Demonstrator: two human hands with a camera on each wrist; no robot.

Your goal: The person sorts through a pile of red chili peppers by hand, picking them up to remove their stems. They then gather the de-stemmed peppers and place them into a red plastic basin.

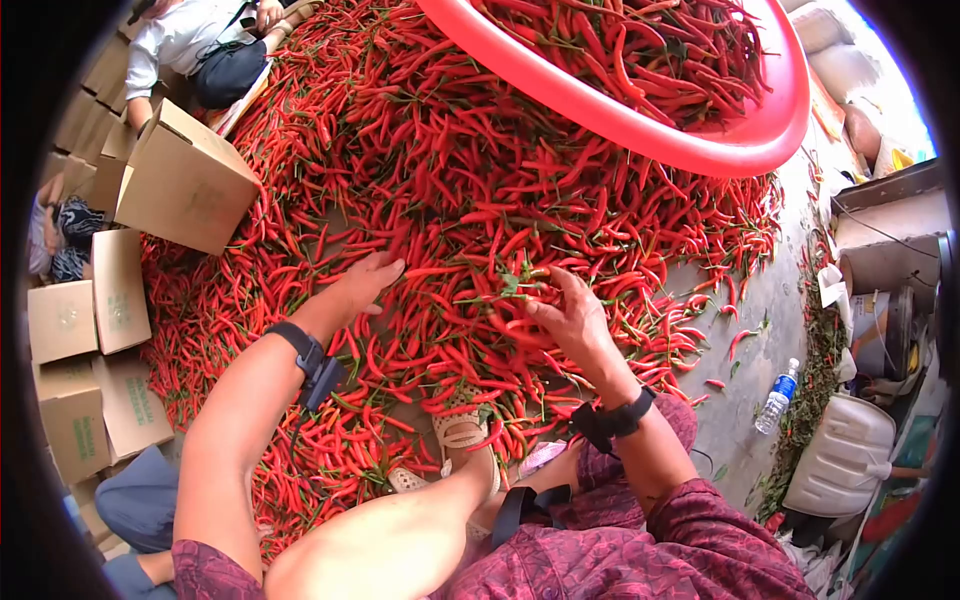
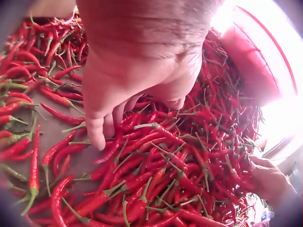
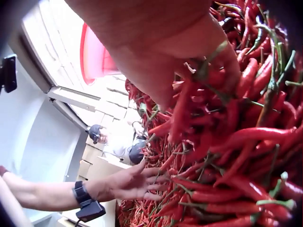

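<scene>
A deep heap of red chili peppers (image 1: 480, 210) with green stems spreads over the floor in front of me. My left hand (image 1: 360, 287) is low over the heap, palm down with fingers stretched, its fingertips at the peppers in the left wrist view. On the right, my right hand (image 1: 582, 318) curls thumb and fingers around a few chili peppers (image 3: 182, 111), with a green leaf (image 1: 513, 283) at the fingertips. Part of that grip is hidden behind the palm in the right wrist view.
A large pink-red basin (image 1: 640, 125) full of peppers sits at the back right. Cardboard boxes (image 1: 188, 180) stand at left, beside a seated person (image 1: 190, 45). To the right are a water bottle (image 1: 778, 397) and a white plastic container (image 1: 842, 455). My sandalled foot (image 1: 462, 430) rests among peppers.
</scene>
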